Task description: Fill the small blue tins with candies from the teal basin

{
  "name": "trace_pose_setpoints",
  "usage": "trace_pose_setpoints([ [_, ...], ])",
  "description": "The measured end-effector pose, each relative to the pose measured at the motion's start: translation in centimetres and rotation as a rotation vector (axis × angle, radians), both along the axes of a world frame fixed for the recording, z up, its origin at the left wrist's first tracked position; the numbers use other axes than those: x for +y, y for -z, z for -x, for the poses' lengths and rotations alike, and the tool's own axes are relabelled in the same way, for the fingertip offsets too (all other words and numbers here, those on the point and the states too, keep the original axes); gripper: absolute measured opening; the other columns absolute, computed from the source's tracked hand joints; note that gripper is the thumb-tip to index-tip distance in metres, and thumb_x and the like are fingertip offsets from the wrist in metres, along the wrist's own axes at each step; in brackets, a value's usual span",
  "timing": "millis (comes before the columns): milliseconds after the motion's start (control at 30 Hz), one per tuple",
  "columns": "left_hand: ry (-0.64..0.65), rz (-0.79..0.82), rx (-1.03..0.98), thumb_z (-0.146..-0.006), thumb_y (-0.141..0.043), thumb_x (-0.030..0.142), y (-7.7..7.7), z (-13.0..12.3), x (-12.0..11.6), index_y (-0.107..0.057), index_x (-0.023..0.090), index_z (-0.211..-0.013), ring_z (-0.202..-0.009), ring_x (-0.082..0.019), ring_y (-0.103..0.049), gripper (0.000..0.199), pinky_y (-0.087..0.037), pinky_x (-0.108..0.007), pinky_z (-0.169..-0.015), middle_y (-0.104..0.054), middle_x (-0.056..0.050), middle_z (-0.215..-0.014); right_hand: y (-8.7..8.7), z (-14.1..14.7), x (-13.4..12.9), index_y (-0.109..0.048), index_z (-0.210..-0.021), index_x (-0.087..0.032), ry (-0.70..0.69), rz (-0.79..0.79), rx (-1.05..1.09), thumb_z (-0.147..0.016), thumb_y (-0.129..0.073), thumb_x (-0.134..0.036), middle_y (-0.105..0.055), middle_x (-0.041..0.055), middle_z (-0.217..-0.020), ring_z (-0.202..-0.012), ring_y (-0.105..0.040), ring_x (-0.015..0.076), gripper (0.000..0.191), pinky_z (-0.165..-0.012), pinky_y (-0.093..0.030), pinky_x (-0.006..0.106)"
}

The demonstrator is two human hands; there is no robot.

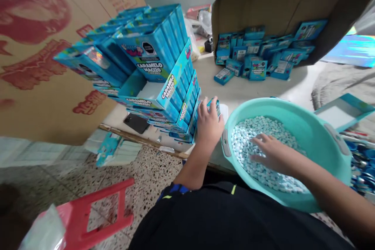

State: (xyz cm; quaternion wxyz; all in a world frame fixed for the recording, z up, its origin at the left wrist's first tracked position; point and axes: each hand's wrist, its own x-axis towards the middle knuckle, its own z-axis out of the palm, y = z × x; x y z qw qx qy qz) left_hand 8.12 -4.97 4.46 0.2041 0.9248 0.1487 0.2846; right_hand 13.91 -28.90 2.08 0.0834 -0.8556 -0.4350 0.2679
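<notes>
My left hand (pixel 209 121) is closed around a small blue box (pixel 217 108), most of which my fingers cover. Under it shows part of a white flat object (pixel 224 111), whose kind I cannot make out. My right hand (pixel 272 151) reaches into a turquoise tub (pixel 310 125), fingers apart, just over or touching the pale blue and white candies (pixel 243 140). No candy can be seen in its grasp. Close by my left hand rises a stack of blue display trays (pixel 172 90) filled with upright candy boxes (pixel 152 52) lettered "Caramelo Macizo".
Behind the tub, a tipped cardboard carton (pixel 263 4) spills many small blue boxes (pixel 258 70) onto the table. A black phone (pixel 136 123) lies by the table edge. At right is a shallow tray (pixel 342 111). A large printed carton (pixel 43 66) and red stool (pixel 99 215) flank the left.
</notes>
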Motion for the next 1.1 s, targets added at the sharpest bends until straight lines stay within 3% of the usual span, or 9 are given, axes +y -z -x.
trace_pose_setpoints([
  [100,-0.087,-0.065,0.09,-0.08,-0.073,0.01,0.0,0.2,0.4,-0.046,0.024,-0.144,-0.144,-0.04,-0.041,0.072,-0.035,-0.064,-0.12,-0.048,-0.018,-0.151,-0.3,1.7,0.9,-0.055,-0.144,-0.014,-0.105,0.058,0.007,-0.097,-0.049,-0.055,-0.048,0.0279,-0.146,-0.133,-0.049,0.0473,0.063,-0.101,-0.047,0.059],
  [200,-0.14,-0.122,0.179,-0.08,-0.071,0.009,-0.4,0.4,0.3,-0.047,0.024,-0.145,-0.138,-0.04,-0.048,0.071,-0.031,-0.069,-0.119,-0.056,-0.017,-0.145,-0.7,2.1,1.3,-0.06,-0.138,-0.013,-0.16,0.028,0.038,-0.097,-0.046,-0.06,-0.051,0.0288,-0.14,-0.126,-0.053,0.046,0.064,-0.099,-0.047,0.059],
  [333,-0.063,-0.055,0.195,-0.081,-0.069,0.009,-0.4,-0.1,1.0,-0.046,0.021,-0.147,-0.135,-0.034,-0.052,0.071,-0.043,-0.053,-0.117,-0.059,-0.016,-0.14,-1.1,1.6,1.4,-0.07,-0.117,-0.015,-0.318,-0.01,0.156,-0.099,-0.043,-0.052,-0.062,0.0256,-0.126,-0.122,-0.055,0.0438,0.05,-0.1,-0.045,0.059],
  [400,-0.035,-0.006,0.149,-0.082,-0.069,0.01,0.1,-0.4,1.7,-0.05,0.021,-0.144,-0.134,-0.032,-0.054,0.066,-0.045,-0.048,-0.115,-0.058,-0.015,-0.138,-1.4,1.5,1.4,-0.07,-0.12,-0.016,-0.375,0.01,0.249,-0.101,-0.037,-0.048,-0.065,0.0243,-0.123,-0.119,-0.059,0.0419,0.05,-0.098,-0.046,0.058],
  [500,-0.076,0.112,0.038,-0.079,-0.074,0.012,0.5,-0.6,2.5,-0.047,0.021,-0.146,-0.136,-0.032,-0.054,0.073,-0.046,-0.048,-0.116,-0.053,-0.017,-0.144,-2.2,1.6,1.7,-0.062,-0.135,-0.017,-0.32,0.118,0.38,-0.102,-0.027,-0.057,-0.065,0.0219,-0.13,-0.115,-0.064,0.04,0.063,-0.094,-0.05,0.055],
  [633,0.003,0.228,-0.133,-0.08,-0.075,0.013,-0.7,0.0,2.0,-0.044,0.025,-0.149,-0.128,-0.029,-0.062,0.078,-0.05,-0.049,-0.113,-0.064,-0.013,-0.135,-3.3,1.1,2.2,-0.054,-0.146,-0.015,-0.224,0.237,0.473,-0.098,-0.037,-0.063,-0.057,0.0206,-0.146,-0.134,-0.054,0.0402,0.07,-0.108,-0.043,0.053],
  [833,0.253,0.169,-0.534,-0.09,-0.069,0.02,-3.5,0.5,-3.5,-0.051,0.023,-0.138,-0.134,-0.025,-0.058,0.052,-0.049,-0.047,-0.116,-0.062,-0.01,-0.139,-2.6,0.1,2.4,-0.069,-0.128,-0.015,-0.135,0.226,0.564,-0.089,-0.056,-0.066,-0.067,0.0172,-0.133,-0.122,-0.061,0.0392,0.065,-0.104,-0.046,0.049],
  [967,0.384,0.45,-0.399,-0.1,-0.055,0.029,-2.6,-1.0,-6.2,-0.041,0.026,-0.142,-0.135,-0.025,-0.057,0.045,-0.052,-0.044,-0.111,-0.055,-0.013,-0.146,-2.3,0.2,2.1,-0.074,-0.105,-0.019,-0.046,0.154,0.561,-0.086,-0.057,-0.066,-0.074,0.0102,-0.107,-0.102,-0.068,0.0325,0.054,-0.089,-0.052,0.042],
  [1100,0.408,0.528,-0.214,-0.102,-0.052,0.038,-0.7,-2.3,-5.6,-0.041,0.027,-0.142,-0.134,-0.025,-0.058,0.043,-0.049,-0.046,-0.114,-0.057,-0.013,-0.145,-3.5,-0.1,2.3,-0.073,-0.092,-0.02,0.018,0.102,0.574,-0.079,-0.067,-0.051,-0.07,0.0041,-0.082,-0.074,-0.064,0.022,0.034,-0.066,-0.051,0.033],
])
